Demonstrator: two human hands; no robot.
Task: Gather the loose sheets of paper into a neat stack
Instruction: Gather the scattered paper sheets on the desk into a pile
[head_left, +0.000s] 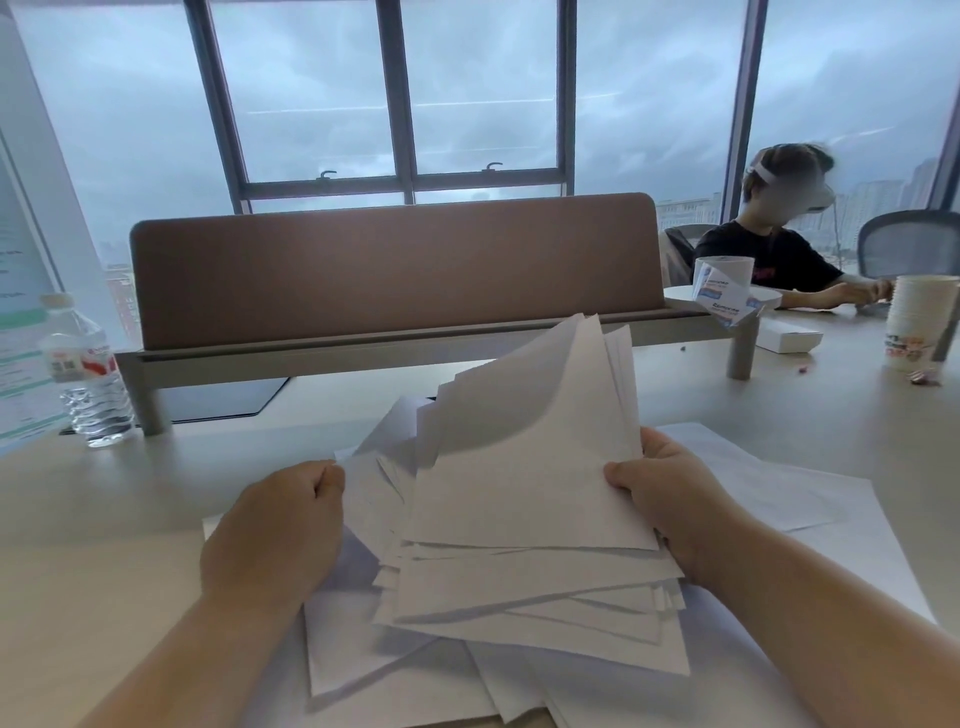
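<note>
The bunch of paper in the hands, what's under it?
More loose sheets lie under the held bunch, spread on the table. The bunch covers their middles, so I cannot count them.

Both hands are on the paper bundle (519, 467), and loose sheets (753, 483) cover the desk (104, 545) right under and right of the grip. Left of it is bare desk out to the water bottle (85, 374). Beyond it the divider panel (395, 265) walls things off; paper cups (922, 327) sit far right.
</note>
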